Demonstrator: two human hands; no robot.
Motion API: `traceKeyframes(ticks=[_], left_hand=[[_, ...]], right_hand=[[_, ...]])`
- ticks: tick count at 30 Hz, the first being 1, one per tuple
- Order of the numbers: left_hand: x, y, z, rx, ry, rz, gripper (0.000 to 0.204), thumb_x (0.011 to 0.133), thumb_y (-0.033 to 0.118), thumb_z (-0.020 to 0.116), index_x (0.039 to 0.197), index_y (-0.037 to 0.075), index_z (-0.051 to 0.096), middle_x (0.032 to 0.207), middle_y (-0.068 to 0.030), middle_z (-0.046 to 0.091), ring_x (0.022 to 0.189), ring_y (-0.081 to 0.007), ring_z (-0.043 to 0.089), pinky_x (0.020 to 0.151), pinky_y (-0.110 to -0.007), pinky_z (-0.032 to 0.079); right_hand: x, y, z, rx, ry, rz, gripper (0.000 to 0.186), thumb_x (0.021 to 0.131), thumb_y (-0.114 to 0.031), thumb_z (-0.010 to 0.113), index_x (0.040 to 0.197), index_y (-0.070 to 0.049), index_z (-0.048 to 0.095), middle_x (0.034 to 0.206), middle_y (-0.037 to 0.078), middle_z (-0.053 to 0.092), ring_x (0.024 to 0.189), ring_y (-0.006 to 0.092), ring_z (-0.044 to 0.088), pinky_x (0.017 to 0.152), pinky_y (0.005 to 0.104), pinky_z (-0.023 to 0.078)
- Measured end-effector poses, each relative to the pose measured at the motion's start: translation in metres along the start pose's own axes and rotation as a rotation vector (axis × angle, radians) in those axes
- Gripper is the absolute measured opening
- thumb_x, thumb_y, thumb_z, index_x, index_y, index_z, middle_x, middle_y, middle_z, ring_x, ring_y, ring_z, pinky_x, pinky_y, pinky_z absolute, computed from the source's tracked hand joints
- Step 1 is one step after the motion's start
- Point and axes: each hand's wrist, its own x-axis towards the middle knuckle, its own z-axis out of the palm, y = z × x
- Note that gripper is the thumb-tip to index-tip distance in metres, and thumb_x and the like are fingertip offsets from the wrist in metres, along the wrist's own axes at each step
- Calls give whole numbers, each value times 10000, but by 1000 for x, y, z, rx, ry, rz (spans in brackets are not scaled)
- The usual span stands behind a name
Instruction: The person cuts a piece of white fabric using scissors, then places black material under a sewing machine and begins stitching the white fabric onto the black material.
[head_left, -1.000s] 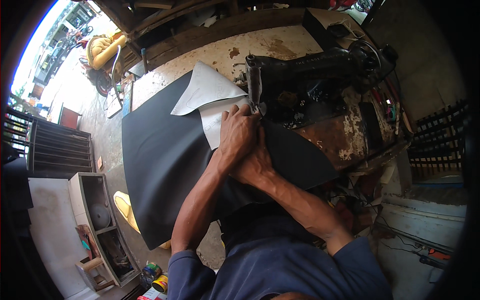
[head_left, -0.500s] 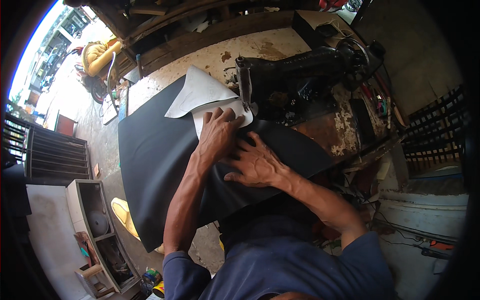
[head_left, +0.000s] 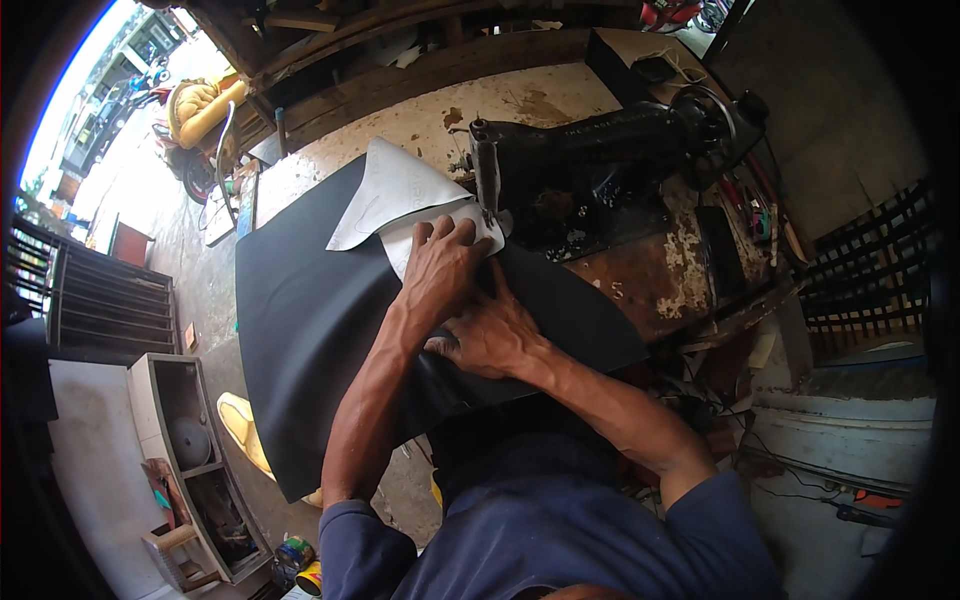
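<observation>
A large sheet of black leather-like material (head_left: 310, 290) drapes over the table edge toward me. On it lies a white piece (head_left: 395, 200) with drawn lines, one part folded over at its far end. The black sewing machine (head_left: 590, 140) has its needle end (head_left: 488, 195) over the white piece's right edge. My left hand (head_left: 445, 262), fingers bent and closed, presses the white piece just short of the needle. Close beside and partly beneath it, my right hand (head_left: 495, 335) bunches the black sheet, its thumb tucked in. Most of its fingertips are hidden.
Tools (head_left: 760, 215) lie on the worn table (head_left: 650, 270) right of the machine. A box (head_left: 640, 65) stands behind. To the left are an open cabinet (head_left: 190, 440) and a yellow cushioned seat (head_left: 205, 105). A white container (head_left: 840, 430) stands at lower right.
My right hand has slid left, closer under my left hand, and its spread fingers have drawn together. The black sheet's right edge has shifted slightly left.
</observation>
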Motion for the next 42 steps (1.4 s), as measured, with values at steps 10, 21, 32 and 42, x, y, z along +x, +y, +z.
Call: traceKeyframes(ticks=[10, 21, 32, 42], left_hand=[[6, 3, 1, 30, -6, -26, 303, 845, 140, 662, 1124, 143, 780, 1077, -79, 618, 1123, -283, 559, 969, -459, 387], [7, 1, 4, 21, 28, -20, 222, 886, 162, 627, 1034, 113, 786, 1090, -107, 632, 1156, -298, 574, 977, -496, 397], [14, -2, 14, -9, 21, -76, 262, 827, 166, 689, 1059, 159, 810, 1014, -64, 641, 1111, -268, 582, 945, -450, 384], [8, -12, -13, -66, 112, -176, 389, 828, 169, 682, 1202, 196, 786, 1148, -136, 625, 1174, -329, 542, 1010, -507, 376]], right_hand=[[9, -4, 6, -8, 150, 35, 800, 975, -590, 543, 1600, -116, 387, 1613, 182, 433, 1566, 350, 253, 1259, 661, -17], [20, -7, 13, -20, 260, 36, 776, 942, -457, 597, 1559, -29, 396, 1572, 206, 460, 1517, 361, 323, 1250, 594, 123], [34, -7, 15, -141, 241, 77, 705, 991, -446, 557, 1624, -205, 362, 1583, 201, 391, 1440, 424, 335, 1205, 564, 228], [23, -6, 21, 15, 487, 116, 527, 876, -302, 733, 1324, -35, 655, 1369, 178, 632, 1327, 377, 521, 1179, 536, 301]])
